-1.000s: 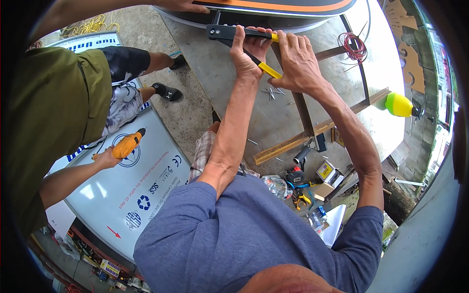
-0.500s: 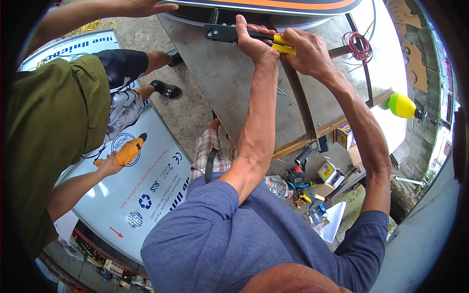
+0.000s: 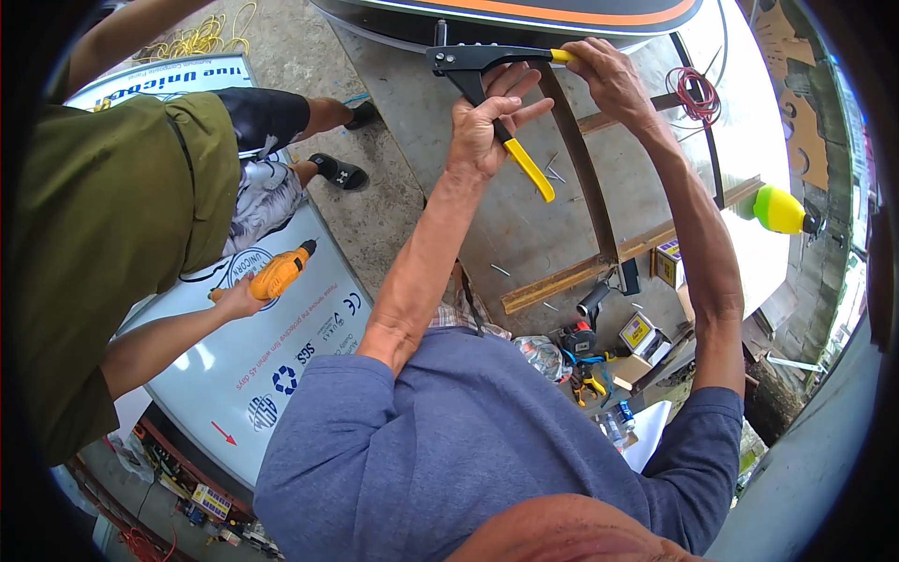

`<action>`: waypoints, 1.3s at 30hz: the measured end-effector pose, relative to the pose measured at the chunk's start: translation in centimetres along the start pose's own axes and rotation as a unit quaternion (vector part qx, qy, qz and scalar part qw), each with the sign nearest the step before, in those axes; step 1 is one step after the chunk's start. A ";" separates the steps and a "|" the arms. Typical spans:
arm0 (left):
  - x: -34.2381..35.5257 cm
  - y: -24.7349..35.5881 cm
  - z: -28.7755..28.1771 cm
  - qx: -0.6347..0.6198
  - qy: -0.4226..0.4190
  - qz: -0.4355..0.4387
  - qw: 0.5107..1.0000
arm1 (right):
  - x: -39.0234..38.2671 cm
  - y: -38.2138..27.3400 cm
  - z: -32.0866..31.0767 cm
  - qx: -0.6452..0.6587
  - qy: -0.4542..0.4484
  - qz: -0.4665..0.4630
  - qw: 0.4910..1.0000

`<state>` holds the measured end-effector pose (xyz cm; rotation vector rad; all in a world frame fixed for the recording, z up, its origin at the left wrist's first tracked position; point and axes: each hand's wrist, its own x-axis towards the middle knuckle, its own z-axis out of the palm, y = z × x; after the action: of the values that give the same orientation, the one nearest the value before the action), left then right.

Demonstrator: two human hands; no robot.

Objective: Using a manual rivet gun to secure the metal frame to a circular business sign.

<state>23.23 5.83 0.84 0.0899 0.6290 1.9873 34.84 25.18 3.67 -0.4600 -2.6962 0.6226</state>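
Observation:
A black hand rivet gun [image 3: 458,58] with yellow handles is raised, nose up, at the underside of an orange-striped dark panel [image 3: 510,14] at the top. Its lower handle angles down open, lying under the thumb of my left hand [image 3: 475,136], which holds it loosely with fingers spread. My right hand [image 3: 607,75] grips the upper handle's yellow end. Below them lie a metal sheet [image 3: 515,234], rusty steel bars [image 3: 590,209] and several loose rivets [image 3: 552,173].
A co-worker in olive [image 3: 122,206] stands left beside a printed white panel [image 3: 206,375], holding an orange drill [image 3: 279,273]. Red wire [image 3: 695,101], a yellow-green bottle [image 3: 777,211] and cardboard cutouts [image 3: 805,131] are right. Tools and boxes [image 3: 641,342] lie below the bars.
The handles have spread apart, the lower swinging down. My left fingers have loosened and spread, its forearm moving left. The co-worker's upper hand has moved away from the striped panel.

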 end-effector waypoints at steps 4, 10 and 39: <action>0.1 -0.2 -0.7 0.015 -0.013 0.002 1.000 | -0.4 -0.2 0.6 0.021 -0.001 0.036 0.999; 3.3 -3.2 0.7 -0.116 0.030 0.084 0.989 | -1.7 -2.3 1.5 0.010 0.030 0.048 0.998; 3.3 -1.7 -1.1 -0.106 0.024 0.027 0.994 | -2.9 -6.2 0.6 0.035 -0.046 0.135 0.989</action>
<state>22.68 8.78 -1.56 -0.0707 0.4475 2.1025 35.70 18.54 5.34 -0.8050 -2.7082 0.8280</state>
